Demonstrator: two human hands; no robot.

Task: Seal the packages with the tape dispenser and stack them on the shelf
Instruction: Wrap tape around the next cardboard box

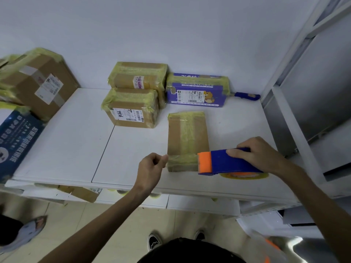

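White shelf (66, 149), smooth and matte. Blue plastic tape dispenser (228, 164) with an orange front is clasped from above by right grip (260, 154) at the near end of flat cardboard package (187, 133). Left grip (152, 168) is curled at the near-left corner; pinched tape cannot be confirmed. Glossy yellowish tape should be drawn taut and pressed flat.

Blue-orange tape dispenser (224, 163); brown package (187, 137), yellow tape bands.
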